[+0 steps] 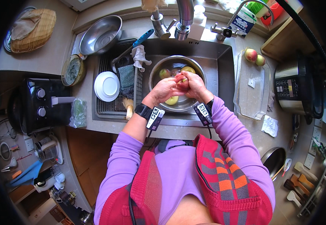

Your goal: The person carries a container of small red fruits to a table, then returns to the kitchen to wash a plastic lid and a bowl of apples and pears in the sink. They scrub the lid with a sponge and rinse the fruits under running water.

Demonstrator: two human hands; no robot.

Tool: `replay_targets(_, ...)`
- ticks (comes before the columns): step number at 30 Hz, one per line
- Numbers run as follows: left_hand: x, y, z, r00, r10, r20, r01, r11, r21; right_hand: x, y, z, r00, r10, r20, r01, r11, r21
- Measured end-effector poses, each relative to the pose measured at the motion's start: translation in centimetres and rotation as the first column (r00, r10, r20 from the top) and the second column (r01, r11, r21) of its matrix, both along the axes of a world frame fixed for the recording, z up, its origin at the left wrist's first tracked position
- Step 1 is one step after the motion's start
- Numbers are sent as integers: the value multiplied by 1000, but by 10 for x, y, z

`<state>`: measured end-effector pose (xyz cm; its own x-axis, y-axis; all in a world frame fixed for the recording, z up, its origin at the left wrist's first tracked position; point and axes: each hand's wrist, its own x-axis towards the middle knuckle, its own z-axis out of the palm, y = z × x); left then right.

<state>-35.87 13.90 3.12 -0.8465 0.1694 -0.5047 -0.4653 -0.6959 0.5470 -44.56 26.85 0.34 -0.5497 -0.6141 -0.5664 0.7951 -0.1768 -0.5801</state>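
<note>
Both of my hands are closed around a red and yellow apple (183,84), just above a round steel basin (154,69) standing in the sink. My left hand (165,90) presses its fingers against the apple from the left. From the right, my right hand (195,86) wraps round it, covering part of the fruit. Several more apples lie in the basin, among them a yellowish one (188,69) at the back and a pale yellow one (172,100) below my hands. Liquid seems to surround them.
Left of the basin, a dish rack (102,108) holds a white bowl (107,86) and cloths. A faucet (182,32) rises behind the basin. On the right counter sit a clear tray (241,93), with two apples (251,55) at its far end, and a black cooker (296,86).
</note>
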Motion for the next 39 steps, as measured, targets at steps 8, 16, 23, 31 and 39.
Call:
replay_targets(8, 1, 4, -9, 998, -27, -55, 19, 990, -140, -4, 1, -8, 994, 104, 35, -105, 994, 23)
replay_targets(16, -3, 8, -16, 997, 73, -12, -73, 996, -49, -3, -3, -19, 1000, 12, 2, -12, 1000, 17)
replay_targets(23, 2, 4, -16, 995, 48, -83, -50, 999, -21, -5, 3, -13, 998, 61, -5, -61, 997, 39)
replay_targets(31, -4, 29, 7, 985, 172, -7, -164, 926, -339, 13, -9, 3, 990, -16, -143, 36, 989, 141)
replay_targets(39, -14, 28, -2, 951, 196, 240, -21, 814, -581, 14, -17, 9, 804, 217, -554, 101, 868, 487)
